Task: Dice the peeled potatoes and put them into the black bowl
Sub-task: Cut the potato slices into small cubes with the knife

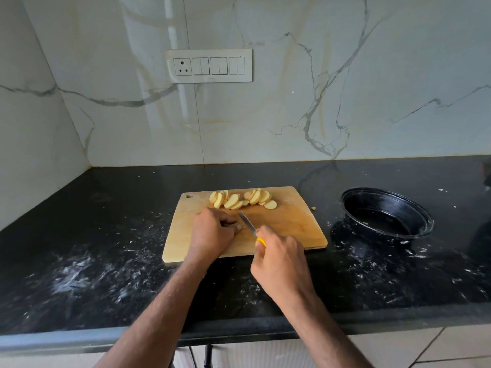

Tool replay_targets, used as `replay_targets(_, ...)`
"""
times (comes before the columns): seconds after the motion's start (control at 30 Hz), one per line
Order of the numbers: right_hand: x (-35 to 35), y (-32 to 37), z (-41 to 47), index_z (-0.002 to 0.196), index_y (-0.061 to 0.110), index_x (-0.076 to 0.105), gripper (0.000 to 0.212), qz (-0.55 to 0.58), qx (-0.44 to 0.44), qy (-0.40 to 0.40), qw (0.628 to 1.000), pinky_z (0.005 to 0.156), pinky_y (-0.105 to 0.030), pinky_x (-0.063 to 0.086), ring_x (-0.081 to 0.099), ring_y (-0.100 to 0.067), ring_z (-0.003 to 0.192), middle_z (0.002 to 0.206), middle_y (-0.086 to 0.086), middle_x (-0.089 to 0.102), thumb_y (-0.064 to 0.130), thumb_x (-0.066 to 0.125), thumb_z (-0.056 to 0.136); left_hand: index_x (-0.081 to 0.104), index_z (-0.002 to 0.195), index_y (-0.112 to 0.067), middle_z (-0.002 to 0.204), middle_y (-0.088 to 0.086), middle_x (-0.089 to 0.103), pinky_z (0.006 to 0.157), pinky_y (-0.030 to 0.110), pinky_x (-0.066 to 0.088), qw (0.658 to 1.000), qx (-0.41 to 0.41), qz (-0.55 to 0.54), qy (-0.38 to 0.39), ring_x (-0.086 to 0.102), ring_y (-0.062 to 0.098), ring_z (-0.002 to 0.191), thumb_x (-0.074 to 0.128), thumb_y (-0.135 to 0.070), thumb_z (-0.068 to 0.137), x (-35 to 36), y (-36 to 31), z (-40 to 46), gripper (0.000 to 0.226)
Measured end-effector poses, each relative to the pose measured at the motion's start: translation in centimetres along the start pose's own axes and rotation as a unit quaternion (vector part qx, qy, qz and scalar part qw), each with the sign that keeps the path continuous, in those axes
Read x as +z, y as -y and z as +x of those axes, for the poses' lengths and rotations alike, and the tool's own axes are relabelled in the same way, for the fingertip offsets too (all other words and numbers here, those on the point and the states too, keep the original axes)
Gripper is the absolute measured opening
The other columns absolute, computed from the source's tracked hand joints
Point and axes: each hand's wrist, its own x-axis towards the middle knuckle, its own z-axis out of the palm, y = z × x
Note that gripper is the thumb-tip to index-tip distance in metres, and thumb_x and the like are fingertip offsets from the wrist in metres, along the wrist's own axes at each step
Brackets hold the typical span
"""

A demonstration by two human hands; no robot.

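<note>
Head view: speckled black counter (106,261), marble wall (292,88), wooden board (292,221); right hand (279,261) grip around knife (248,223), left hand (212,229) grip unclear.

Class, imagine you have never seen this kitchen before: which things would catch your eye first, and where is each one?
Pale potato slices fan along the far edge of the wooden cutting board, bright against the black counter. At the board's near side the right hand grips a yellow-handled knife beside the left hand. The black bowl sits to the board's right.

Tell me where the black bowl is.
In the head view the black bowl sits on the dark countertop, right of the wooden cutting board, tilted.
</note>
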Motion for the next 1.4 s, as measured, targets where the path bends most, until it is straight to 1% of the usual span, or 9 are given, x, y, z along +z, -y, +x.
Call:
replay_targets(0.17,0.1,0.0,0.0,0.119,0.026,0.059,0.021,-0.003,-0.017,0.008,1.000,0.050,-0.007,0.026,0.047,-0.008,0.064,0.086,0.003,0.069,0.028,0.057,0.099,0.082,0.094,-0.016,0.089,-0.004,0.074,0.061,0.003,0.035,1.000,0.015,0.021,-0.003,0.051,-0.004,0.069,0.081,-0.016,0.083,0.2,0.3,0.2,0.012)
replay_targets(0.3,0.1,0.0,0.0,0.123,0.025,0.058,0.024,-0.001,-0.017,0.021,1.000,0.058,-0.013,0.037,0.048,-0.009,0.071,0.092,0.001,0.069,0.028,0.056,0.099,0.082,0.094,-0.014,0.079,-0.011,0.063,0.059,0.005,0.034,0.999,0.020,0.029,-0.002,0.051,-0.001,0.069,0.080,-0.016,0.084,0.2,0.3,0.2,0.010)
replay_targets(0.5,0.1,-0.1,0.3,0.122,0.025,0.057,0.023,0.006,-0.005,0.057,0.998,0.060,-0.016,0.036,0.048,-0.010,0.080,0.100,0.000,0.066,0.026,0.055,0.099,0.081,0.094,-0.013,0.093,-0.001,0.074,0.068,0.015,0.040,1.000,0.011,0.029,-0.001,0.057,0.009,0.079,0.081,-0.015,0.083,0.4,0.3,0.5,0.011)
replay_targets(0.67,0.2,0.3,1.1,0.127,0.023,0.053,0.030,-0.002,-0.007,0.092,0.996,0.069,-0.022,0.045,0.054,-0.015,0.090,0.106,-0.004,0.062,0.024,0.057,0.098,0.082,0.088,-0.013,0.087,-0.003,0.071,0.070,0.018,0.042,0.999,0.017,0.027,0.010,0.054,0.005,0.074,0.081,-0.014,0.083,0.3,0.4,0.6,0.006)
replay_targets(0.77,0.4,0.6,1.0,0.134,0.022,0.050,0.037,-0.007,-0.011,0.099,0.995,0.075,-0.027,0.049,0.056,-0.019,0.095,0.107,-0.006,0.062,0.023,0.057,0.098,0.082,0.083,-0.014,0.078,-0.007,0.066,0.083,0.031,0.050,1.000,0.017,0.021,0.012,0.057,0.009,0.075,0.082,-0.013,0.082,0.2,0.4,0.6,0.001)
replay_targets(0.87,0.5,0.7,0.8,0.132,0.023,0.051,0.035,-0.008,-0.003,0.099,0.995,0.077,-0.029,0.053,0.056,-0.018,0.093,0.104,-0.005,0.061,0.022,0.057,0.098,0.082,0.084,-0.014,0.079,-0.006,0.068,0.085,0.033,0.051,0.999,0.015,0.025,0.020,0.060,0.013,0.079,0.082,-0.015,0.082,-0.1,0.1,0.6,0.002)
replay_targets(1.13,-0.3,0.1,-0.6,0.116,0.024,0.055,0.016,0.003,0.001,0.084,0.996,0.071,-0.026,0.053,0.057,-0.015,0.087,0.097,-0.003,0.061,0.023,0.054,0.099,0.081,0.086,-0.016,0.076,-0.011,0.064,0.074,0.027,0.051,0.999,0.003,0.018,0.026,0.056,0.003,0.072,0.081,-0.019,0.083,-0.1,0.1,0.5,0.004)
replay_targets(1.27,-0.9,-0.7,-1.4,0.117,0.026,0.058,0.017,0.010,-0.010,0.070,0.997,0.059,-0.013,0.036,0.052,-0.011,0.081,0.095,0.001,0.063,0.025,0.053,0.100,0.081,0.092,-0.018,0.084,-0.010,0.068,0.062,0.014,0.042,1.000,-0.005,0.015,0.024,0.055,0.001,0.073,0.079,-0.020,0.086,0.1,0.1,0.5,0.007)
replay_targets(1.4,-1.1,-0.9,-1.7,0.108,0.026,0.062,0.015,0.001,0.004,0.013,1.000,0.052,-0.014,0.028,0.049,-0.010,0.064,0.080,0.005,0.069,0.028,0.054,0.096,0.080,0.099,-0.017,0.092,-0.009,0.070,0.061,0.009,0.038,1.000,-0.013,0.009,0.012,0.055,0.000,0.075,0.078,-0.020,0.086,0.4,0.1,0.3,0.013)
